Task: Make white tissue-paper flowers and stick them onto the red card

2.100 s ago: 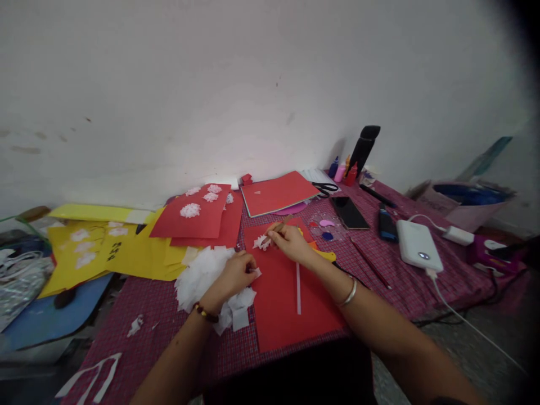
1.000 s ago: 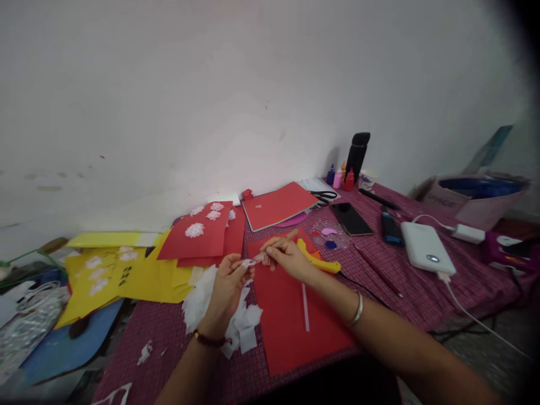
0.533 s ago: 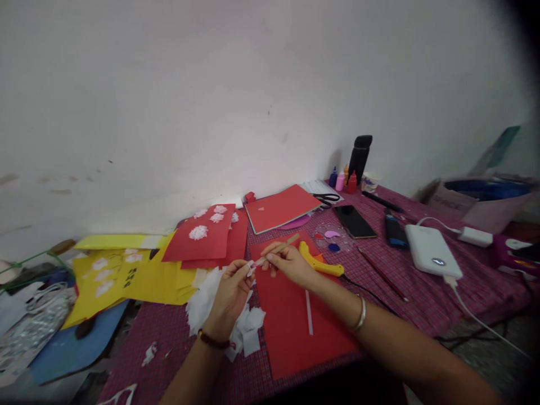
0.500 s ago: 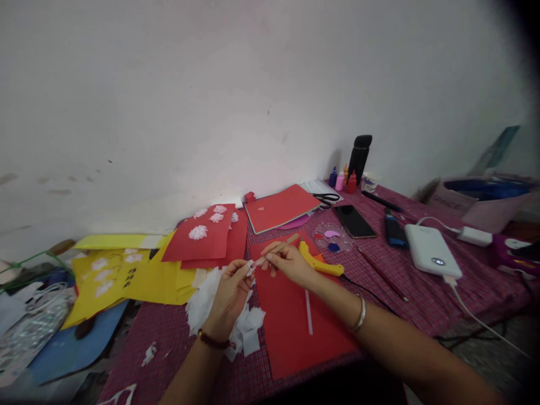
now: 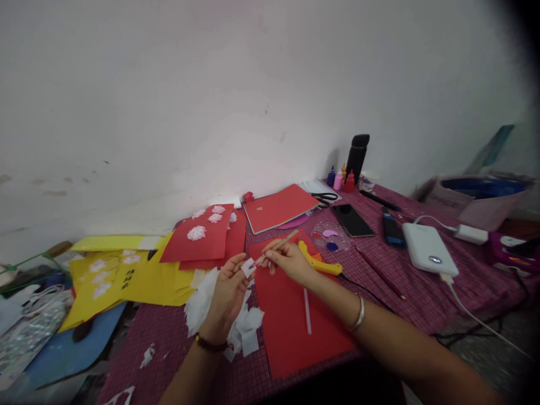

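A small, crisp-edged square of thin white paper [image 5: 248,268] is pinched between the thumb and fingers of the left hand [image 5: 231,281], whose other fingers curl loosely. The right hand [image 5: 283,261] closes its fingertips around a slim, tan, wood-like stick [image 5: 287,238], slanted with its lower end at the square. Beneath lies a smooth, matte red sheet [image 5: 291,332], bearing a narrow, pale, translucent strip [image 5: 307,310]; a glossy yellow glue gun [image 5: 318,262] overlaps its right edge. Soft white paper pieces [image 5: 199,301] heap up on the checked maroon cloth [image 5: 169,326], near the left forearm. Beyond them, the top red card [image 5: 208,247] carries 4 ruffled, petal-like white tufts [image 5: 196,233]. A clear palette [image 5: 343,241] holds red, pink and blue paint, near a flat black phone [image 5: 352,220]. Dark vertical characters mark the yellow paper [image 5: 145,284], too small to read with certainty; the white power bank [image 5: 428,246] has a tiny lit display, its digits unclear, and the lettering on the pale bin [image 5: 459,199] is blurred. The square sits at the left fingertips, just left of the right hand, above the red sheet's left edge.
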A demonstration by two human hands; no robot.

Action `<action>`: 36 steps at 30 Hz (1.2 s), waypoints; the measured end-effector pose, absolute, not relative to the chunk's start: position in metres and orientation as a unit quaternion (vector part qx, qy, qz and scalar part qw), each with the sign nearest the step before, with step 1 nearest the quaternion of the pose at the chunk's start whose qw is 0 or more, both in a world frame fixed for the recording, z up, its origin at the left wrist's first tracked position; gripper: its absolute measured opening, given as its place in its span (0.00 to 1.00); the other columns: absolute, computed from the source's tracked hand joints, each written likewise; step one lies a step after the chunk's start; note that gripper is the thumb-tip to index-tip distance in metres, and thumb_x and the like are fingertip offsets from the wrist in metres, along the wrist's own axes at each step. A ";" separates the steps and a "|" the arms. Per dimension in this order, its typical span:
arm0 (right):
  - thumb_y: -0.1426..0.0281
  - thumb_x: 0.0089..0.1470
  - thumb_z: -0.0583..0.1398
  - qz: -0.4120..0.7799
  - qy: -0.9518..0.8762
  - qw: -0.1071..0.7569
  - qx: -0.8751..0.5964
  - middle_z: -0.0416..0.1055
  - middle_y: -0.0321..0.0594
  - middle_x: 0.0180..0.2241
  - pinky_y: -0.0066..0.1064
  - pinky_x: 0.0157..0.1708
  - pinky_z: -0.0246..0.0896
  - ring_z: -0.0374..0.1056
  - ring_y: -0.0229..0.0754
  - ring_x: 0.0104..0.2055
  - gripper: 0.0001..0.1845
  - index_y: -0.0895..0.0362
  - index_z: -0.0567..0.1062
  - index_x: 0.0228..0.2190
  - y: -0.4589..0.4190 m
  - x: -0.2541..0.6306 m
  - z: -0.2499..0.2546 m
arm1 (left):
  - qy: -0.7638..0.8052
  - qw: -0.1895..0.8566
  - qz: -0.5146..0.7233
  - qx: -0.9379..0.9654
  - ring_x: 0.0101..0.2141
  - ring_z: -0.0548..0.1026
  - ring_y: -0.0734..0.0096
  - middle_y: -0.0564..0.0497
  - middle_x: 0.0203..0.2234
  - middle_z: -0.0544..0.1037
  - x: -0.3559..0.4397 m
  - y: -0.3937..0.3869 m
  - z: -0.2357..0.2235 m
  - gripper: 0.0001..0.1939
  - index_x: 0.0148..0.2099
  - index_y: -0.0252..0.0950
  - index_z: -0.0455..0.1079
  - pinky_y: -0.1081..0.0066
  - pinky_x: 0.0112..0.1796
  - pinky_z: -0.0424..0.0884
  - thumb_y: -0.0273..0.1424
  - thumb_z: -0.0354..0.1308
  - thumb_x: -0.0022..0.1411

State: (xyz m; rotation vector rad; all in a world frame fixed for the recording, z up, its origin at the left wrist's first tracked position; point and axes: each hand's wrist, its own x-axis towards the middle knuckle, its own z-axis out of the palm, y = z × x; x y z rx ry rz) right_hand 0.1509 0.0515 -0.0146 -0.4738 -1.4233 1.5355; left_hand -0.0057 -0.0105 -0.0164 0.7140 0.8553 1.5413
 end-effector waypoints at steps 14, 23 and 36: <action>0.61 0.48 0.60 0.622 -0.584 0.481 -0.203 0.73 0.36 0.23 0.22 0.18 0.59 0.64 0.30 0.17 0.14 0.59 0.69 0.29 0.050 0.148 -0.020 | 0.371 0.630 0.633 0.254 0.24 0.73 0.81 0.54 0.25 0.76 -0.004 -0.013 -0.025 0.07 0.30 0.33 0.72 0.81 0.28 0.70 0.25 0.65 0.46; 0.58 0.48 0.60 0.608 -0.556 0.516 -0.234 0.71 0.35 0.21 0.23 0.19 0.58 0.62 0.30 0.17 0.16 0.59 0.69 0.24 0.049 0.150 -0.015 | 0.371 0.632 0.600 0.321 0.26 0.76 0.76 0.50 0.26 0.79 -0.003 -0.018 -0.019 0.09 0.33 0.33 0.74 0.79 0.29 0.73 0.26 0.66 0.45; 0.59 0.47 0.61 0.590 -0.605 0.492 -0.209 0.71 0.35 0.22 0.24 0.21 0.61 0.64 0.31 0.20 0.14 0.58 0.71 0.26 0.047 0.154 -0.007 | 0.385 0.584 0.633 0.330 0.24 0.74 0.79 0.53 0.24 0.78 -0.003 -0.016 -0.018 0.07 0.30 0.34 0.73 0.80 0.27 0.70 0.25 0.66 0.44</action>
